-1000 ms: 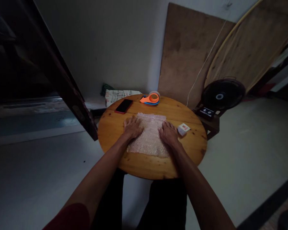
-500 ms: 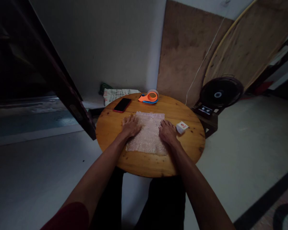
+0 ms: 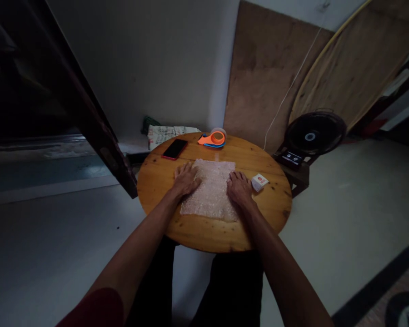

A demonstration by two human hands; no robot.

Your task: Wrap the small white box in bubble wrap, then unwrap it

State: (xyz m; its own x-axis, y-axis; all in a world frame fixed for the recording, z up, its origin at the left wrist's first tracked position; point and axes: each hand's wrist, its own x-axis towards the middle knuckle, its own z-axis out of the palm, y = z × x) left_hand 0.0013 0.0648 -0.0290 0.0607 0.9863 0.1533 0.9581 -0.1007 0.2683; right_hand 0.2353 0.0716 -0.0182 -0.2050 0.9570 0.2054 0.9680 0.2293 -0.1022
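A sheet of bubble wrap lies flat on the round wooden table. My left hand rests on its left edge, fingers stretched out and pointing away from me. On the opposite edge lies my right hand, also flat with its fingers extended. Just right of that hand sits a small white box with a red mark on top. Beyond the wrap is an orange and blue tape dispenser with a roll of tape in it.
A phone with a red edge lies at the table's far left. Behind the table is a printed white sack against the wall. A round black fan stands to the right, and a dark door frame rises on the left.
Both hands keep their places on the bubble wrap. The whole view has shifted very slightly; nothing on the table has visibly moved.
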